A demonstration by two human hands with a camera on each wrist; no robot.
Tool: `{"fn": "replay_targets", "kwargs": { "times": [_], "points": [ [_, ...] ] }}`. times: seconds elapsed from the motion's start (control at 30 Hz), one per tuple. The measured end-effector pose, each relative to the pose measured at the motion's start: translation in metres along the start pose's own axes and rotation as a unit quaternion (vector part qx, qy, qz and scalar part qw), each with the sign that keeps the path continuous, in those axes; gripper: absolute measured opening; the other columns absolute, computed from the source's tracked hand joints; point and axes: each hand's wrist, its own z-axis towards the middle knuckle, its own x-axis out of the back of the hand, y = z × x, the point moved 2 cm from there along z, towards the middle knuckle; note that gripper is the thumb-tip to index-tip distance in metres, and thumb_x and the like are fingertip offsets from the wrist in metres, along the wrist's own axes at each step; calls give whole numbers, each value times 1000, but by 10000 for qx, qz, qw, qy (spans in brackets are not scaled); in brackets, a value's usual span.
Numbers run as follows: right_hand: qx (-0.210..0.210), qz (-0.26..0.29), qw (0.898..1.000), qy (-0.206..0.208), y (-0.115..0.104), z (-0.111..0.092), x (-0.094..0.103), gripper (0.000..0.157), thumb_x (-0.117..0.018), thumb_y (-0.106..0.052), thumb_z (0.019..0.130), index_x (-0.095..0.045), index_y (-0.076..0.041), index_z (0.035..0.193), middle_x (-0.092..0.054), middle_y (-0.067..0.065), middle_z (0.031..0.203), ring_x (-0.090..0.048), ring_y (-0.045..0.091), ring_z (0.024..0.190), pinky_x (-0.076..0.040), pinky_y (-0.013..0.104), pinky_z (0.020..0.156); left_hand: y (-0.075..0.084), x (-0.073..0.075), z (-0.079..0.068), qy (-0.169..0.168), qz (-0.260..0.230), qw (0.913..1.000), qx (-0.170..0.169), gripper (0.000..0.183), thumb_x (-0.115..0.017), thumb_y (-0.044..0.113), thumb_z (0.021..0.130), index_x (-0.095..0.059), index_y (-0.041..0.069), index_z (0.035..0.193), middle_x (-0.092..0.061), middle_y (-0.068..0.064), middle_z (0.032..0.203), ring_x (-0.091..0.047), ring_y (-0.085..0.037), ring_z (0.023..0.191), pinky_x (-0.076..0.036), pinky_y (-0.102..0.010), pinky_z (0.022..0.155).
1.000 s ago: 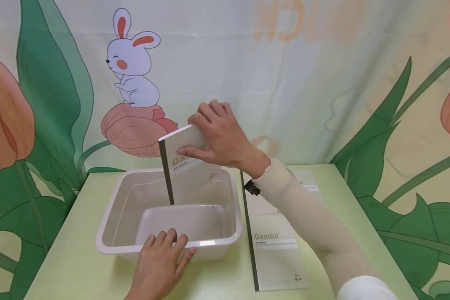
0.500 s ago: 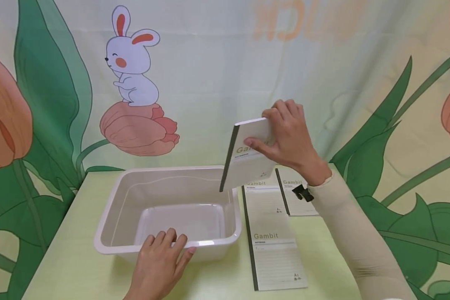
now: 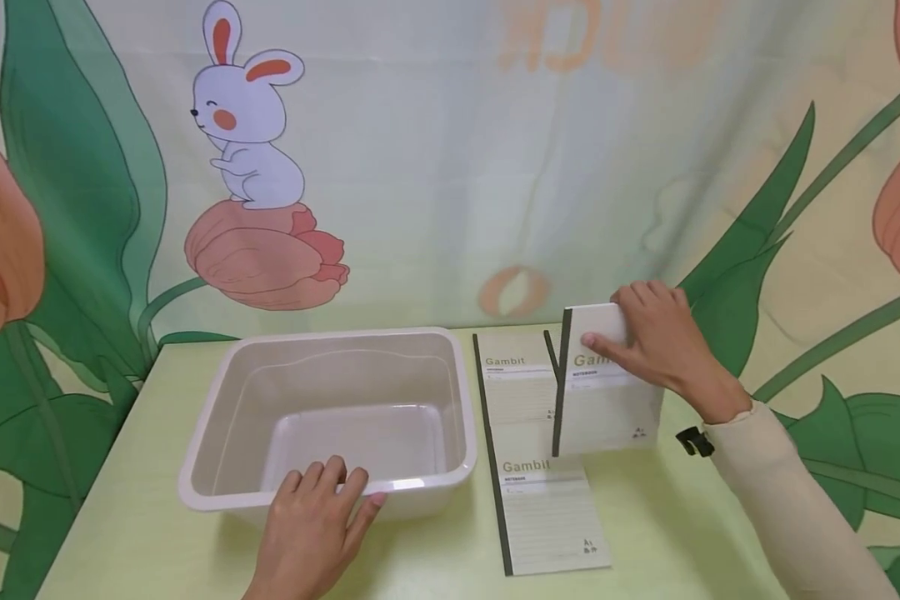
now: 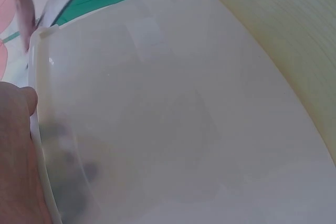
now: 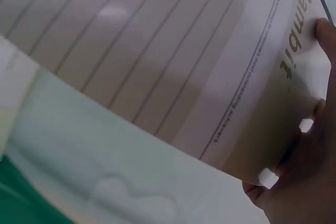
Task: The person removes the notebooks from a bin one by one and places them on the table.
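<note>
In the head view my right hand (image 3: 660, 337) holds a pale Gambit notebook (image 3: 607, 417) with a dark spine by its top edge, thumb across the front cover and fingers behind. It stands nearly upright over the right part of the table. The right wrist view shows the lined cover (image 5: 157, 51) close up, fingers at its edge. My left hand (image 3: 315, 521) grips the near rim of a beige plastic basin (image 3: 345, 371), fingers hooked over it and thumb outside. In the left wrist view the basin's outer wall (image 4: 173, 93) fills most of the picture.
Right of the basin, two matching notebooks lie one behind the other, the far one (image 3: 513, 392) and the near one (image 3: 551, 525). Another dark spine (image 3: 551, 354) shows beside them, mostly hidden by the held notebook. A printed curtain (image 3: 420, 167) hangs behind the light green table (image 3: 127, 475).
My right hand has carried the notebook from over the basin to the right and lowered it towards the table. The left hand keeps its hold on the rim.
</note>
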Motion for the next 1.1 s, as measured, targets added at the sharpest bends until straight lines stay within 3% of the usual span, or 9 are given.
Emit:
{"fn": "replay_targets", "kwargs": {
  "times": [0.23, 0.5, 0.63, 0.83, 1.1],
  "points": [
    [-232, -24, 9922, -1221, 37, -46, -35, 52, -62, -66, 84, -53, -15, 91, -51, -2, 74, -46, 19, 73, -32, 36, 65, 0, 1, 0, 121, -5, 9999, -32, 53, -26, 58, 103, -57, 16, 94, -50, -1, 84, -51, -22, 73, -39, -34, 67],
    [-555, 269, 9706, -2325, 70, -86, -95, 55, -56, -72, 85, -55, -20, 102, -57, -7, 75, -48, 15, 75, -33, 35, 66, 1, 3, 1, 315, -44, 9995, -80, 54, -24, 56, 104, -56, 15, 92, -49, -2, 83, -50, -22, 71, -38, -34, 66],
    [-833, 505, 9625, -2532, 79, -100, -120, 60, -56, -74, 83, -57, -19, 108, -56, -6, 75, -48, 15, 75, -31, 35, 66, 3, 1, 0, 269, -38, 9996, -95, 54, -23, 56, 104, -56, 15, 93, -49, -2, 84, -49, -22, 71, -37, -34, 66],
    [-785, 321, 9651, -2478, 81, -107, -148, 70, -55, -76, 82, -58, -13, 111, -62, 0, 85, -51, 19, 79, -34, 38, 65, 2, -1, -1, 180, -67, 9998, -72, 53, -24, 57, 103, -56, 16, 93, -49, -1, 84, -48, -20, 71, -36, -32, 66],
    [-826, 259, 9602, -2655, 69, -112, -166, 79, -52, -78, 82, -57, -11, 122, -65, 8, 105, -55, 25, 92, -41, 49, 75, 1, 0, -1, 149, -84, 9998, -47, 51, -26, 57, 103, -56, 16, 93, -49, -1, 85, -47, -20, 70, -35, -31, 66]
  ]
}}
